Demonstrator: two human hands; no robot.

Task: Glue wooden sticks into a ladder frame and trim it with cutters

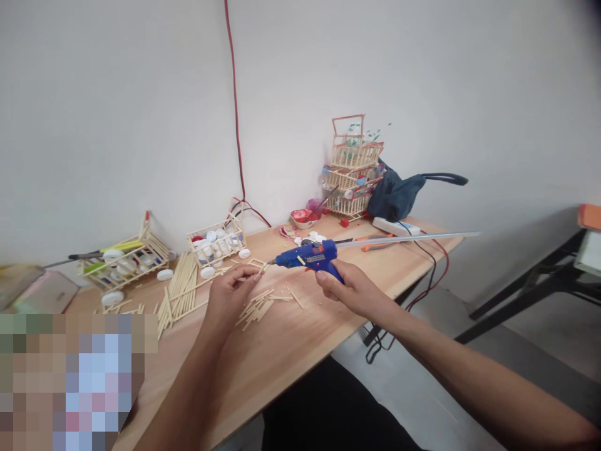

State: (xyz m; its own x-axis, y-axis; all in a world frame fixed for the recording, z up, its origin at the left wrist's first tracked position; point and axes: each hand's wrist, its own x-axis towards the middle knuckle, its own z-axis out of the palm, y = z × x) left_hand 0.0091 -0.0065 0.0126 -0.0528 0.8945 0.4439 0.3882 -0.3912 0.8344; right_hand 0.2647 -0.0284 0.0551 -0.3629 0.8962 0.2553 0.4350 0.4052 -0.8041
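My right hand (345, 287) is wrapped round the handle of a blue hot glue gun (307, 255). A long clear glue stick (404, 239) juts from the gun's rear, and its nozzle points left. Between the fingertips of my left hand (235, 287) is a small frame of wooden sticks (258, 263), right at the nozzle tip; whether the nozzle touches it I cannot tell. Short cut sticks (258, 308) lie in a loose pile below, on the wooden table (291, 351). Longer sticks (181, 288) are bundled to the left of my left hand.
Two stick carts (216, 241) with white wheels hold small bottles. A stacked stick basket (354, 169) stands at the back beside a dark blue bag (397, 195). Near them are a red-stained bowl (304, 218), orange-handled pliers (375, 243) and a white power strip (395, 227). Cables hang off the table's right edge.
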